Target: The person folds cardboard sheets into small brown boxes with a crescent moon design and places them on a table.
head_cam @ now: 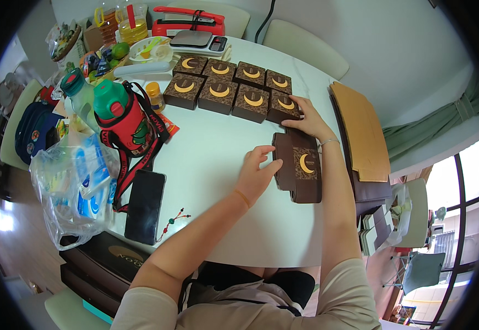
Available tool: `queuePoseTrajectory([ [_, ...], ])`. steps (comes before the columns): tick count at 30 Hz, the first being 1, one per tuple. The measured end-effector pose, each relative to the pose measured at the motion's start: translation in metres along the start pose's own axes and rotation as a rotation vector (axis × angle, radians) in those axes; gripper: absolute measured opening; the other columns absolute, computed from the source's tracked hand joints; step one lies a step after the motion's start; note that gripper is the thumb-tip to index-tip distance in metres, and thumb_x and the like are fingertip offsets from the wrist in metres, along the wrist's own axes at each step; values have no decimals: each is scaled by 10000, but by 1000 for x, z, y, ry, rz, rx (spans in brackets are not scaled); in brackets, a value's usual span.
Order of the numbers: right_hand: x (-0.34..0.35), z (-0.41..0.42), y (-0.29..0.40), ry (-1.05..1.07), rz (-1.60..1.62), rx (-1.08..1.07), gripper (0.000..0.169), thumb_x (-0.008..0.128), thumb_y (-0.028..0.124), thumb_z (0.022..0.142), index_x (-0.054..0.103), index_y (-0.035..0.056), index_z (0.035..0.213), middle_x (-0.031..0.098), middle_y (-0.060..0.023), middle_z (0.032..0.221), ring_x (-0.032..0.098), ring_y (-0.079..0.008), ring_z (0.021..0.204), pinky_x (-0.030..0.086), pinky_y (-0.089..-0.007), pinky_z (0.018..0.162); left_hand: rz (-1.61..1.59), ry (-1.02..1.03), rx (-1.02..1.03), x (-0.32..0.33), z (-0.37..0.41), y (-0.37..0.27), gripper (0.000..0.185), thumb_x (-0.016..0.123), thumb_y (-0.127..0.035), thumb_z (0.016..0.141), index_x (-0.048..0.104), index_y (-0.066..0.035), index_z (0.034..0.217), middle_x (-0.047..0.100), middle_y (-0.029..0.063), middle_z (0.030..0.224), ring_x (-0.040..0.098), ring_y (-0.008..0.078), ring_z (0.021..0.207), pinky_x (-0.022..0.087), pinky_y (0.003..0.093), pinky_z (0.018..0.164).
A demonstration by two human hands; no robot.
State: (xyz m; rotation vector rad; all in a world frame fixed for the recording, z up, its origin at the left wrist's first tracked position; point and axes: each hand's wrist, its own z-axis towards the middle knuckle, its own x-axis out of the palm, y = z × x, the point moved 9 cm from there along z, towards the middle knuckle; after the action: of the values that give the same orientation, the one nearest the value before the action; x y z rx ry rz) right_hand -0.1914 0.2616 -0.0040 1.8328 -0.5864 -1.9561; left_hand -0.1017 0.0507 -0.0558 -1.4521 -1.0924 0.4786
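Note:
Two rows of small dark-brown boxes [218, 95] with gold crescent moons stand on the white table [206, 144]. My right hand [311, 119] spans the near row's rightmost box [282, 105], thumb at its near side and fingers at its far right corner. Closer to me lies a flat, unfolded brown carton [303, 165] printed with the same moon. My left hand [258, 171] is at this carton's left edge, thumb and fingers apart, gripping nothing. Whether its fingertips touch the cardboard is hard to tell. My right forearm passes along the carton's right side.
Left of my arms are a smartphone [145, 206], a strapped red-and-green bottle [117, 119] and a plastic bag [74, 185] of packets. A kitchen scale [198, 41] and a red heat sealer [187, 22] stand at the back. Stacked cardboard sheets [363, 128] line the right edge.

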Motion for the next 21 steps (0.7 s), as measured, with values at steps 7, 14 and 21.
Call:
queuePoseTrajectory([
  [7,-19,-67,-26,-171,138,137,909,826,377,747,378,3,1443,440,-231,1404,493,-337,1273,414,-377,1056,-136,46,-57,14,-7,3,692,636,-190,897,316,-8,1483,357,130,1518,259,227,1444,272,370,1146],
  [14,-1,-124,-27,-194,139,108,806,818,309,767,430,-19,1392,468,-187,1403,478,-285,1284,386,-357,1073,-284,282,-136,31,-5,11,638,600,-154,917,329,48,1459,436,127,1462,399,204,1362,305,332,1135],
  [21,-14,-175,-50,-432,210,202,781,825,385,746,492,-49,1303,528,-210,1300,553,-285,1179,450,-349,990,-167,399,-167,51,-16,25,649,619,-154,908,342,23,1468,418,126,1481,372,209,1391,295,356,1154],
])
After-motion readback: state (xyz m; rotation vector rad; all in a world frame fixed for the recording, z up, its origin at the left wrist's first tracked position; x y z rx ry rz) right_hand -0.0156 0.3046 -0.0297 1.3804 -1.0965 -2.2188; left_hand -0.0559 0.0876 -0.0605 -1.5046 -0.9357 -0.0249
